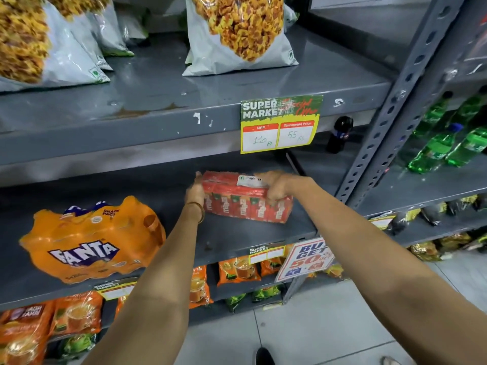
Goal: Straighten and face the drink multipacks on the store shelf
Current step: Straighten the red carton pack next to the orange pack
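Fingers (pixel 271 191) of right hand (pixel 274 184) and left hand (pixel 195 192) clamp opposite ends of red juice multipack (pixel 245 204), toward right end of middle shelf (pixel 237 238); orange Fanta multipack (pixel 89 241) at left front edge.

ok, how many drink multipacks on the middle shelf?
2. The orange Fanta pack sits at the left front; the red carton pack sits further back, held between left hand and right hand.
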Action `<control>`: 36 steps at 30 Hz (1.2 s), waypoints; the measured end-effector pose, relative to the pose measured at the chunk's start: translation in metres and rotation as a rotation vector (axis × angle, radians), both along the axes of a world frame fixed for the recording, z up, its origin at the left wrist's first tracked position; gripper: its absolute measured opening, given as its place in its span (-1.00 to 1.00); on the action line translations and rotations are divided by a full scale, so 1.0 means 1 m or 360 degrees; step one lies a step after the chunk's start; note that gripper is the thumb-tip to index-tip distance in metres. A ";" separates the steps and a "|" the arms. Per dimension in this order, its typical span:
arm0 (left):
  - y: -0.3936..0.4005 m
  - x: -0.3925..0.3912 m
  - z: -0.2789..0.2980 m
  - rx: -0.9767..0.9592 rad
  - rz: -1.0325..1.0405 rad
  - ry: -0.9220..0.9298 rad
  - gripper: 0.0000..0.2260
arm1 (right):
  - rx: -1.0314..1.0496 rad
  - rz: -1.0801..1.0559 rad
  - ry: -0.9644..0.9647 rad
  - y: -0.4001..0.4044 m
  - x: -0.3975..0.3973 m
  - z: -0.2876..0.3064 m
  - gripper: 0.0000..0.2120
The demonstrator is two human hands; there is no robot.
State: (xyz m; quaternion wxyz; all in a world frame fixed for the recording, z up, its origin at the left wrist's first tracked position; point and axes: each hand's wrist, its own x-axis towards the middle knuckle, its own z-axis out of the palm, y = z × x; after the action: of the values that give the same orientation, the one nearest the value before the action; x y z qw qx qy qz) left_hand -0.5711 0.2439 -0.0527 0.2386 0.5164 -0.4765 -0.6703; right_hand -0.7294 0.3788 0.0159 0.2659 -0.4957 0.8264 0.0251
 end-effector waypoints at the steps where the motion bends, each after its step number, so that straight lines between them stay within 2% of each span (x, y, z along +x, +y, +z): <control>1: 0.001 0.000 -0.004 0.0003 -0.0023 -0.0018 -0.57 | -0.0008 -0.0051 0.0100 0.001 0.000 -0.005 -0.16; 4: 0.003 0.001 -0.006 -0.0015 -0.0018 -0.0071 -0.61 | -0.0263 -0.0377 0.0139 0.008 0.000 -0.016 -0.23; 6: 0.006 0.002 -0.006 -0.0063 -0.0014 -0.0126 -0.58 | -0.0658 -0.0826 -0.0056 0.017 -0.004 -0.032 -0.23; 9: 0.015 0.006 -0.011 -0.0163 0.0006 -0.0190 -0.59 | -0.1174 -0.1596 -0.0880 0.035 -0.008 -0.054 -0.22; 11: 0.022 0.010 -0.014 -0.0245 0.0012 -0.0256 -0.61 | -0.1223 -0.1766 -0.1344 0.044 -0.010 -0.065 -0.31; 12: 0.026 0.012 -0.015 -0.0280 0.0008 -0.0288 -0.60 | -0.1203 -0.1769 -0.1419 0.048 -0.009 -0.066 -0.38; 15: 0.038 0.019 -0.016 -0.0342 0.0009 -0.0313 -0.57 | -0.1199 -0.1628 -0.1343 0.053 -0.008 -0.070 -0.49; 21: 0.059 0.030 -0.015 -0.0371 0.0016 -0.0294 -0.61 | -0.1221 -0.1561 -0.1066 0.058 -0.002 -0.070 -0.55; 29: 0.079 0.046 -0.015 -0.0424 -0.0056 -0.0314 -0.60 | -0.1158 -0.1613 -0.0974 0.075 0.012 -0.066 -0.58; 36: 0.093 0.057 -0.010 -0.0313 -0.0093 -0.0268 -0.66 | -0.1149 -0.1616 -0.0944 0.093 0.026 -0.068 -0.61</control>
State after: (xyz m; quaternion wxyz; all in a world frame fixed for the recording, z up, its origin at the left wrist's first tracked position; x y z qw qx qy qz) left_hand -0.5141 0.3367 -0.0631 0.2274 0.5308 -0.5732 -0.5814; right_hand -0.7031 0.4720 -0.0520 0.2778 -0.0906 0.8052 -0.5160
